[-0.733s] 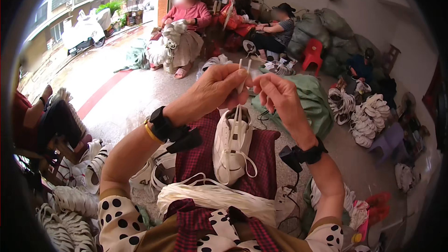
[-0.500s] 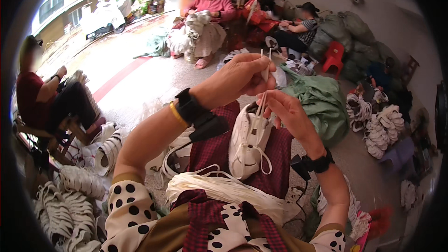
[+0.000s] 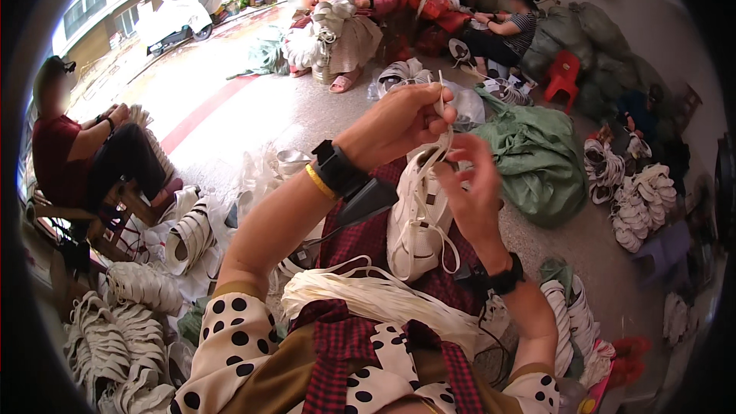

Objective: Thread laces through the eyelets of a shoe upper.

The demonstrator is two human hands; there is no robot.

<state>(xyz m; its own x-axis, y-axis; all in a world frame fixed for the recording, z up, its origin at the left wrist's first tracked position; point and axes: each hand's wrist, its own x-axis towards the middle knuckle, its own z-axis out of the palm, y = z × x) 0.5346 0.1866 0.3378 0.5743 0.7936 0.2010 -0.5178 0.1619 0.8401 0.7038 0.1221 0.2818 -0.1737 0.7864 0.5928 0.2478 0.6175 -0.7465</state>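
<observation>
A white sneaker rests on my lap over a dark red checked cloth, its toe toward me. My left hand is raised above the shoe's far end, with thumb and fingers pinched on the white shoelace; its tips stick up past the fingers. From there the lace curves down to the shoe's eyelets, and a loop hangs by its right side. Beside the lace is my right hand, slightly blurred, fingers apart. Across my lap nearer to me lies a bundle of loose white laces.
A green sack lies ahead to the right, near a red stool. White shoe uppers are piled at left and right. Three people sit around: one at left, two farther back.
My right hand has come away from the taut lace strands, its fingers now spread beside them. The lace held in my left hand has gone slack and curved. The view has shifted slightly.
</observation>
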